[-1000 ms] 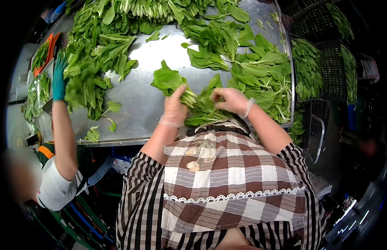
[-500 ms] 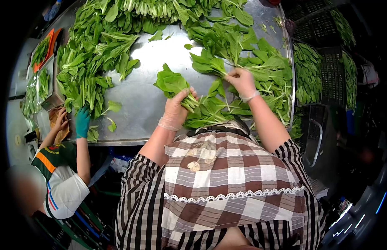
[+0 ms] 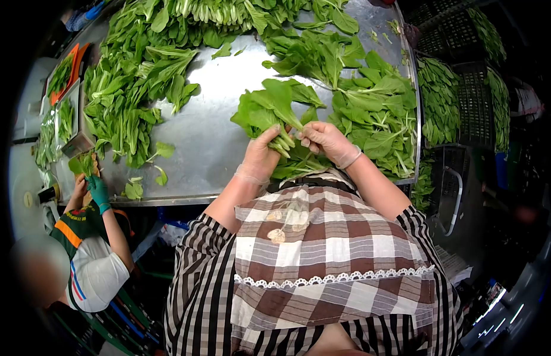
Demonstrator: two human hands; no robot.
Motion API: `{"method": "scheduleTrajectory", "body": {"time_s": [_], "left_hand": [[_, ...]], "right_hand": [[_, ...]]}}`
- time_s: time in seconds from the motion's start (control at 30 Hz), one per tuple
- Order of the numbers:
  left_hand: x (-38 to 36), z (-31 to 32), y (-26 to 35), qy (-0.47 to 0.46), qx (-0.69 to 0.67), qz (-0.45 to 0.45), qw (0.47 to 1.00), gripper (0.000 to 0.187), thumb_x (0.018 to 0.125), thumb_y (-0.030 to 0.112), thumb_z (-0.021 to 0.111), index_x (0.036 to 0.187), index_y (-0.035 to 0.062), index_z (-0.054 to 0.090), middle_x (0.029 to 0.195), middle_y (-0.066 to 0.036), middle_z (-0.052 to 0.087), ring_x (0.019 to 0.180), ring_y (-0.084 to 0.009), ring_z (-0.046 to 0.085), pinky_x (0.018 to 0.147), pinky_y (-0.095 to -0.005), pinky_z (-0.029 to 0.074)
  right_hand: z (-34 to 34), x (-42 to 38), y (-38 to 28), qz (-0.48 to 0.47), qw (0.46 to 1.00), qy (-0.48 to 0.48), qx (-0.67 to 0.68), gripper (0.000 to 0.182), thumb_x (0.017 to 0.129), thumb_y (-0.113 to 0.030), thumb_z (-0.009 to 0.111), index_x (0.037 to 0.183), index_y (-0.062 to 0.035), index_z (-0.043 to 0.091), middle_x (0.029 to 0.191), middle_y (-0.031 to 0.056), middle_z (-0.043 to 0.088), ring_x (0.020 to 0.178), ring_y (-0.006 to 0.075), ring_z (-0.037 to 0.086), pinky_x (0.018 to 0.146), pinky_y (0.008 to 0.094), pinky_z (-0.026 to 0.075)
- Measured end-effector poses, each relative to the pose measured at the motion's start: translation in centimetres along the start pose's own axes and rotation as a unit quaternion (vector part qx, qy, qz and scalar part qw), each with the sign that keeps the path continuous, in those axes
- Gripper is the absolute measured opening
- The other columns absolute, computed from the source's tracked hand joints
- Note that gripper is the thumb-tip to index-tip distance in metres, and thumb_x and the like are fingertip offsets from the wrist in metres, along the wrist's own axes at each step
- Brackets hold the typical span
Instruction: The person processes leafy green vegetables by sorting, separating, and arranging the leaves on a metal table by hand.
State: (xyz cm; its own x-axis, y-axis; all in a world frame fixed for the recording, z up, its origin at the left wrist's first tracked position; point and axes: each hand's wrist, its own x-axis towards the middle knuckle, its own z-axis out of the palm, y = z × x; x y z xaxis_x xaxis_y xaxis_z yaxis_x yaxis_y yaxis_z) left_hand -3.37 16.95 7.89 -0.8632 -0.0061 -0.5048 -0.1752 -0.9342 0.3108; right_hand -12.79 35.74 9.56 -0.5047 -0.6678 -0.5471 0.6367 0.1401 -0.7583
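My left hand, in a clear glove, is closed around the stems of a bunch of leafy greens above the metal table. Just to its right, my right hand, also gloved, pinches the stem end of a leafy stalk whose leaves lie over the bunch. The two hands nearly touch. Loose greens are spread to the right of my right hand, and a few more lie under both hands.
Heaps of greens cover the table's left and far sides. At the left edge a co-worker handles greens, wearing a green glove. Black crates with greens stand beyond the table's right edge. A metal tray sits far left.
My right hand has moved left with a stalk from the right-hand greens to my left hand. The co-worker's gloved hand has drawn back from the pile and now holds greens.
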Motion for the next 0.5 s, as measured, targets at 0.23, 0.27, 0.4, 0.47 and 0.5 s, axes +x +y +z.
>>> {"method": "scheduleTrajectory", "body": {"time_s": [0.23, 0.27, 0.4, 0.47, 0.5], "left_hand": [[0.6, 0.3, -0.4, 0.001, 0.086, 0.033, 0.996, 0.029, 0.091, 0.007, 0.064, 0.118, -0.0016, 0.057, 0.112, -0.01, 0.063, 0.099, -0.0209, 0.062, 0.089, -0.0358, 0.05], [0.6, 0.5, -0.3, 0.009, 0.097, 0.045, 0.994, 0.029, 0.09, 0.006, 0.064, 0.117, -0.0015, 0.058, 0.111, -0.01, 0.064, 0.098, -0.0207, 0.063, 0.088, -0.0357, 0.051], [-0.4, 1.1, -0.5, 0.04, 0.115, 0.062, 0.991, 0.03, 0.089, 0.004, 0.066, 0.117, -0.0007, 0.057, 0.107, -0.008, 0.064, 0.095, -0.0196, 0.063, 0.085, -0.0357, 0.051], [-0.6, 0.9, -0.8, 0.036, 0.128, 0.081, 0.988, 0.032, 0.088, 0.003, 0.067, 0.118, -0.0001, 0.057, 0.107, -0.007, 0.064, 0.095, -0.0191, 0.063, 0.085, -0.0354, 0.051], [-0.5, 0.9, -0.8, 0.046, 0.132, 0.089, 0.986, 0.032, 0.086, 0.001, 0.068, 0.117, 0.0002, 0.058, 0.105, -0.007, 0.064, 0.093, -0.0188, 0.063, 0.083, -0.0343, 0.052]], "right_hand": [[0.7, -0.4, 0.2, 0.014, 0.997, -0.033, -0.061, 0.029, 0.099, -0.031, 0.059, 0.097, -0.003, 0.066, 0.08, 0.0006, 0.064, 0.066, 0.0061, 0.057, 0.06, 0.0191, 0.045], [1.4, -0.7, -0.1, -0.008, 0.996, -0.012, -0.084, 0.029, 0.099, -0.031, 0.059, 0.096, -0.003, 0.066, 0.08, 0.0008, 0.064, 0.066, 0.0063, 0.057, 0.06, 0.0193, 0.045], [1.5, -0.2, 0.2, -0.048, 0.993, 0.031, -0.101, 0.027, 0.098, -0.03, 0.061, 0.095, -0.0032, 0.064, 0.08, 0.002, 0.065, 0.065, 0.0071, 0.058, 0.061, 0.0206, 0.046], [1.5, -0.4, -0.3, -0.034, 0.996, 0.031, -0.079, 0.024, 0.097, -0.027, 0.063, 0.094, -0.0032, 0.064, 0.08, 0.0025, 0.065, 0.065, 0.0075, 0.057, 0.061, 0.0211, 0.046], [1.7, -0.5, -0.6, -0.026, 0.997, 0.03, -0.068, 0.022, 0.096, -0.025, 0.064, 0.094, -0.0033, 0.063, 0.08, 0.0028, 0.065, 0.065, 0.0077, 0.057, 0.061, 0.0214, 0.046]]}}
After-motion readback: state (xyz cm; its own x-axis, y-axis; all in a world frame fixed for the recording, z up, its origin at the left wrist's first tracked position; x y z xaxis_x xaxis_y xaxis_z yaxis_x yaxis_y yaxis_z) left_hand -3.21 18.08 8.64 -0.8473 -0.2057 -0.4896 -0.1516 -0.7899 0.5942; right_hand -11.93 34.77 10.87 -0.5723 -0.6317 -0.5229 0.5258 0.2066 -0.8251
